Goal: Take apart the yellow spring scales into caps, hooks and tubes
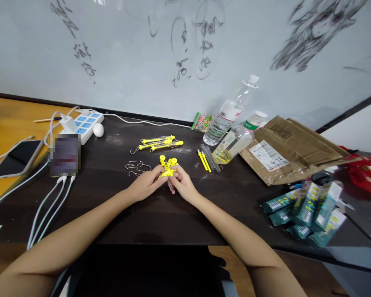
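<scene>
My left hand [146, 182] and my right hand [183, 184] meet at the middle of the dark table, both closed around small yellow parts [167, 174]. Loose yellow rings and caps [172, 161] lie just beyond my fingertips. Left of them is a group of bent metal hooks [136, 166]. Farther back, several yellow spring tubes with hooks [159, 143] lie side by side. To the right are yellow rods [204, 160] beside clear tubes [210, 158]. The exact shape of what my fingers hold is partly hidden.
Two bottles [224, 119] [239, 138] and a snack packet [201, 122] stand or lie at the back right, near a cardboard package [292, 148] and several green boxes [306, 206]. A power strip [88, 126], cables and a phone [17, 159] are at left.
</scene>
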`<action>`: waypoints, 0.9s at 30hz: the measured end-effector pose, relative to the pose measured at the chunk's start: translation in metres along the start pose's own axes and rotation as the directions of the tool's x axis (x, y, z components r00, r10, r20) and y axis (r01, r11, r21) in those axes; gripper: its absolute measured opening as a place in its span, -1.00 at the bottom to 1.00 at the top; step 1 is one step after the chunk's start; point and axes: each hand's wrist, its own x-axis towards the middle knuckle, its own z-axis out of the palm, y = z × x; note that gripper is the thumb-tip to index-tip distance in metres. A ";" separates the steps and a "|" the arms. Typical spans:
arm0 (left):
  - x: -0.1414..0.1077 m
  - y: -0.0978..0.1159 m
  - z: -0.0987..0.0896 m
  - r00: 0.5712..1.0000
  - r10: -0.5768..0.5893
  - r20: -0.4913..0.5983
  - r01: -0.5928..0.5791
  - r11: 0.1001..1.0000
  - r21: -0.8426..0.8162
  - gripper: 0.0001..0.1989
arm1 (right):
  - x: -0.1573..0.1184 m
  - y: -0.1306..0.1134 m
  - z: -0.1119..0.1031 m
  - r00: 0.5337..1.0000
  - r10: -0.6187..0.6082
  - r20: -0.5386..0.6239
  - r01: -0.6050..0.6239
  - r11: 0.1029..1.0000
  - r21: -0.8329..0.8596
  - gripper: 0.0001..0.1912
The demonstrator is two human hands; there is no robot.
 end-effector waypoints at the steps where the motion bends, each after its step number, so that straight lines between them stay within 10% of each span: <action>1: 0.000 -0.001 0.000 1.000 -0.009 -0.003 0.009 0.999 0.032 -0.70 | 0.000 -0.001 0.000 1.000 -0.008 0.001 0.008 1.000 0.001 -0.74; 27: -0.003 -0.001 0.006 0.992 -0.122 0.032 0.084 0.826 0.558 -0.62 | 0.002 0.007 -0.005 0.991 0.128 0.034 -0.130 0.990 0.060 -0.80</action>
